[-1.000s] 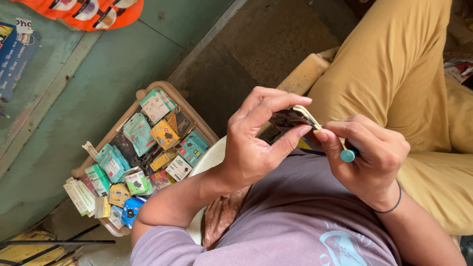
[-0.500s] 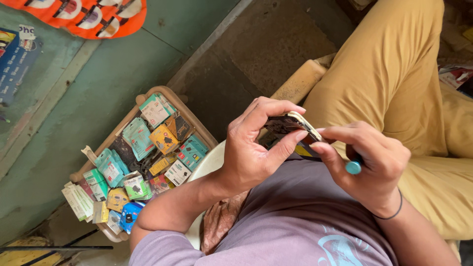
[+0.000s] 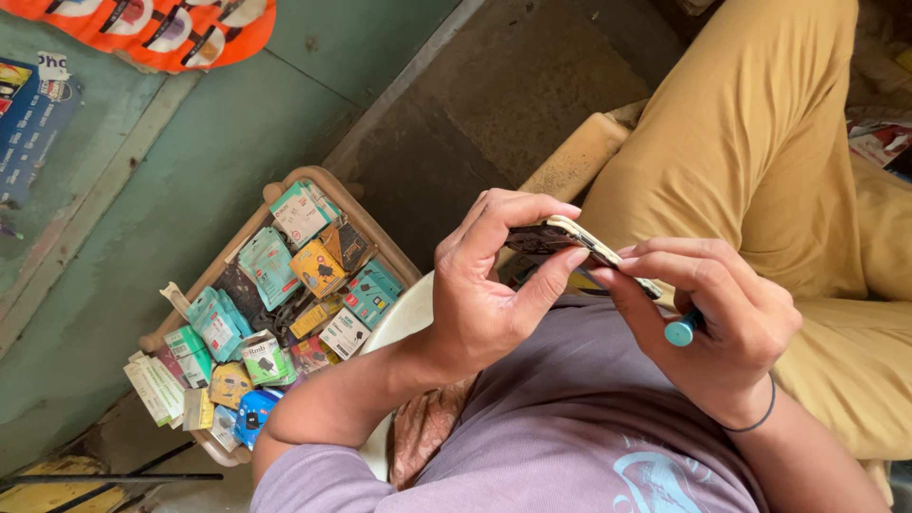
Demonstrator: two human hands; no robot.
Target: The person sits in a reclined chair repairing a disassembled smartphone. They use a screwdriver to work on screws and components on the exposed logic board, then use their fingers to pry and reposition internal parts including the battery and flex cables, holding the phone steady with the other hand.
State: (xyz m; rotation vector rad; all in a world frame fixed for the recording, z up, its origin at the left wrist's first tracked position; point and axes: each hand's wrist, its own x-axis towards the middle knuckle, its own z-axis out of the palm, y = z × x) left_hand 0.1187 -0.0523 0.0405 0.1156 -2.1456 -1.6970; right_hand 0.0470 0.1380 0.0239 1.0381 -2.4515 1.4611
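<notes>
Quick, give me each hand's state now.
Left hand: closed on the phone.
Right hand: closed on a teal-capped tool, fingertips touching the phone.

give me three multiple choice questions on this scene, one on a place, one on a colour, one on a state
1. Where is the tray of small packets?
A. on the person's lap
B. on the floor beside the person's left arm
C. on a shelf

2. What colour is the tool's handle end?
A. teal
B. red
C. white

3. How is the phone held?
A. lying on the floor
B. pinched by the left hand, the right hand at its edge
C. in a pocket

B: tray sits low at left. A: teal cap in the right hand. B: both hands' fingers meet on it.
</notes>
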